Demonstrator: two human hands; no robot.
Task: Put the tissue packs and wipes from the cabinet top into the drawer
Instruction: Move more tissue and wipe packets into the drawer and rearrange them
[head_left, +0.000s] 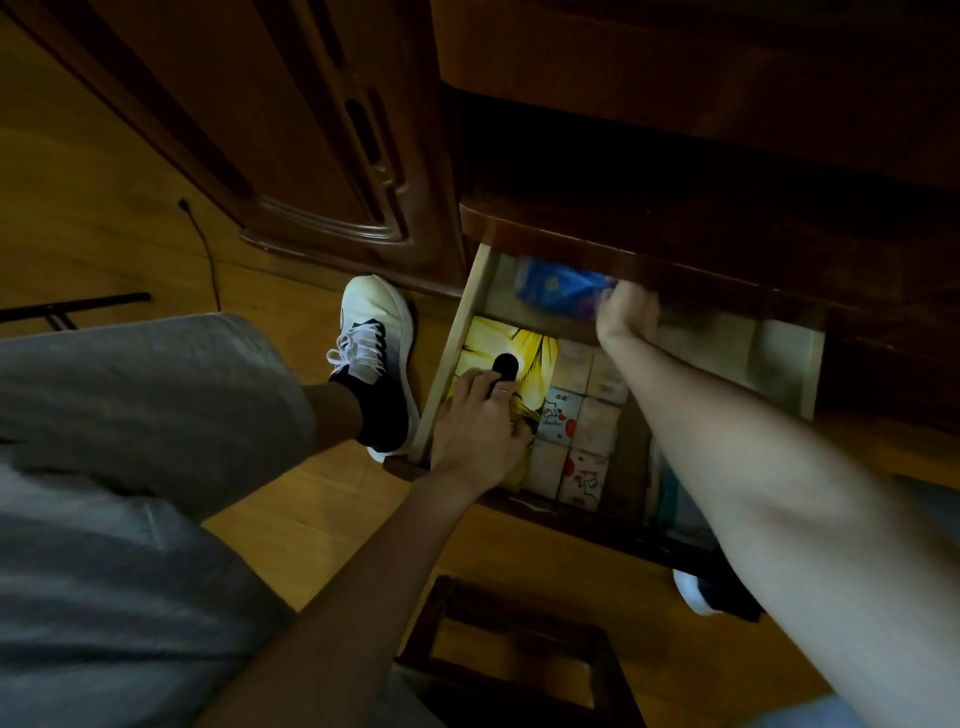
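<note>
The open wooden drawer (453, 353) juts out below the dark cabinet top (675, 104). Inside lie a yellow pack (493, 338) with a black oval spot and several small beige and white tissue packs (576, 410) side by side. My left hand (478, 426) rests on the yellow pack with fingers curled over it. At the back of the drawer my right hand (626, 312) grips a blue pack (558, 283), blurred by motion and partly hidden under the cabinet edge.
My left foot in a white and black sneaker (376, 358) stands on the wooden floor right beside the drawer's left side. A dark wooden stool frame (498, 654) is below the drawer. A carved cabinet door (311, 156) and a black cable (205, 249) lie to the left.
</note>
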